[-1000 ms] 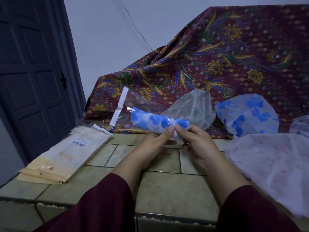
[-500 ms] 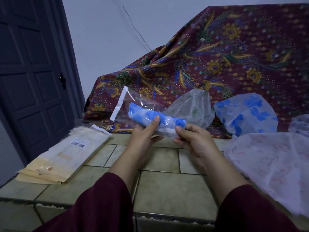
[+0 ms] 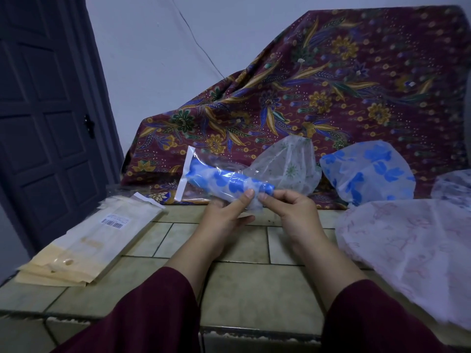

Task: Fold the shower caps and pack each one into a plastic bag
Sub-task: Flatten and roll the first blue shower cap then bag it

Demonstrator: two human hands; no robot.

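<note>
Tiled table (image 3: pixel 254 289), dim light, batik cloth (image 3: pixel 331 85) draped behind. Rolled blue-flowered shower cap (image 3: pixel 229 183) sits mostly inside a clear plastic bag (image 3: pixel 201 174), held in the air above the table; the bag's white flap strip (image 3: pixel 185 175) points left, away from the hands. Left hand (image 3: pixel 224 215) grips the roll through the film from below, thumb on top. Right hand (image 3: pixel 288 207) pinches the roll's right end, fingers curled. Judgement: cap is very light, soft, thin film; springs open if released, so keep it compressed mid-roll. Bag is slick and limp and will likely slide over the cap, so best held near the mouth edge with one hand while the other pushes the roll's end. Low tear risk, but film snags easily. Outward: loose caps lie on the cloth and table, green-print cap (image 3: pixel 288 166), blue-flower cap (image 3: pixel 367 171), large pink-print cap (image 3: pixel 407 240). Stack of flat empty bags (image 3: pixel 84 243) rests left, near the dark door (image 3: pixel 38 110).
</note>
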